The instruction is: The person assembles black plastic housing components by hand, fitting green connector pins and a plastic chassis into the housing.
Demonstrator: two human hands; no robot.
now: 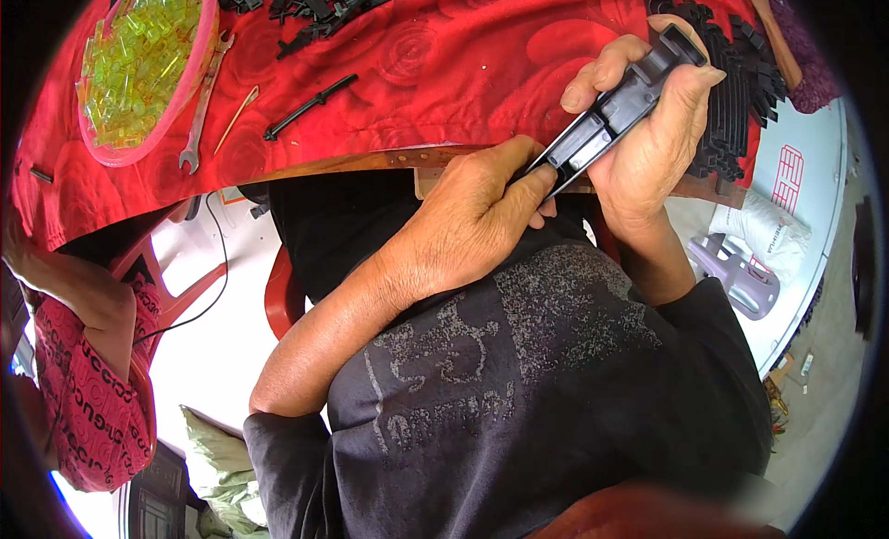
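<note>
We see black bar (619,106) held above counter (519,67) edge, over lap. Right hand (659,136) fingers clenched round upper half; left hand (482,215) fingers pinching lower end. Long axis diagonal, top end pointing up-right, away from body. We judge it stiff moulded plastic, light, not fragile; ribbed sides give grip; best held mid-length. Stack of similar parts (741,85) behind.

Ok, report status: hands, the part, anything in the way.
Right hand gripping long black plastic part. Left hand pinching its lower end. Both held over the table edge; nothing blocking.
</note>
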